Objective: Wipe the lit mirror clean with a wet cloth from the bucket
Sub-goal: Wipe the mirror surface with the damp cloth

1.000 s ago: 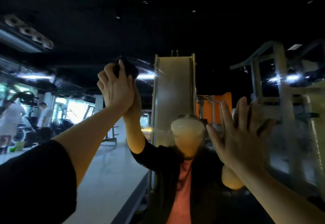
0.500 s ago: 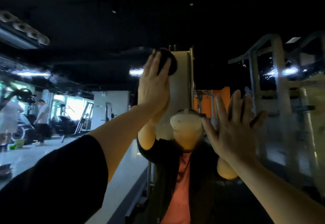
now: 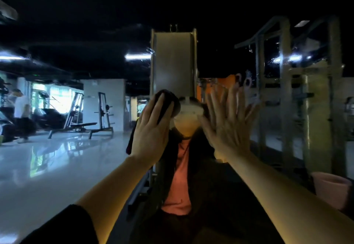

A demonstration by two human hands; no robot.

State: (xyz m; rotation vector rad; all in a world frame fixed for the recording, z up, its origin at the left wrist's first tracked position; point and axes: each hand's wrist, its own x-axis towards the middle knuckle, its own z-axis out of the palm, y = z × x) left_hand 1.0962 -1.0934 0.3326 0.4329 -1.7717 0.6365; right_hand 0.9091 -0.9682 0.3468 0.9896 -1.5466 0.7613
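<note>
The person stands close to the big mirror (image 3: pixel 57 167), which fills almost the whole view. The left hand (image 3: pixel 151 132) lies flat with straight fingers and presses a dark cloth (image 3: pixel 166 103) onto the glass, near the middle. The cloth peeks out above the fingertips. The right hand (image 3: pixel 228 121) is wide open with fingers spread, flat against the glass just beside the left one. It holds nothing and seems to steady the person.

To wipe well, the left hand should probably keep the whole palm on the cloth, so the cloth does not slip out at the top. Long, even strokes that overlap would likely leave fewer streaks. Small wet drops show on the glass high up on the right, so that part may still need a pass.

There is lots of open glass to the left and above for the cloth to slide. To the right, the open hand is in the way and may need to lift first. No edge of the mirror can be seen. The pink bucket (image 3: pixel 329 188) sits low at the right side, well apart from the hands, for wetting the cloth again.
</note>
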